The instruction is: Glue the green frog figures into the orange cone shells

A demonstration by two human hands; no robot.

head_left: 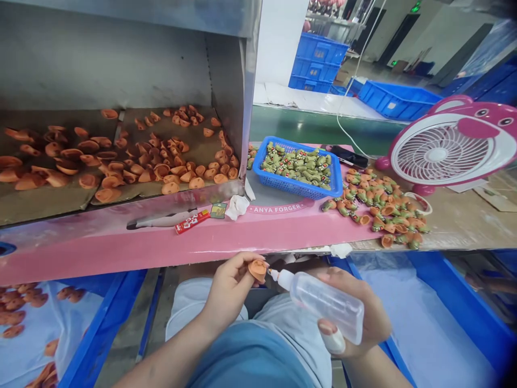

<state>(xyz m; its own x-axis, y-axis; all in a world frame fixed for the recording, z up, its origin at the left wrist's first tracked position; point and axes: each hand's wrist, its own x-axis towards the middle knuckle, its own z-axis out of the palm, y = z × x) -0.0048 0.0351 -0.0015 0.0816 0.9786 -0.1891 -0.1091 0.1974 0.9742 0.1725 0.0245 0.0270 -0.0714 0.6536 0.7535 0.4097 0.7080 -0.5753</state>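
My left hand (231, 284) pinches a small orange cup-shaped piece (258, 268) in front of my lap. In my right hand (359, 312) lies a clear squeeze bottle (323, 302), gripped round its body. Its white nozzle tip touches the orange piece. Both hands sit below the pink edge of the worktable (161, 245).
Many orange pieces (121, 156) lie on cardboard inside a metal cabinet at the left. A blue basket (297, 167) holds green figures, and more green-and-orange parts (379, 207) are heaped beside a pink fan (448, 148). Blue bins flank my legs; the left one (24, 323) holds orange pieces.
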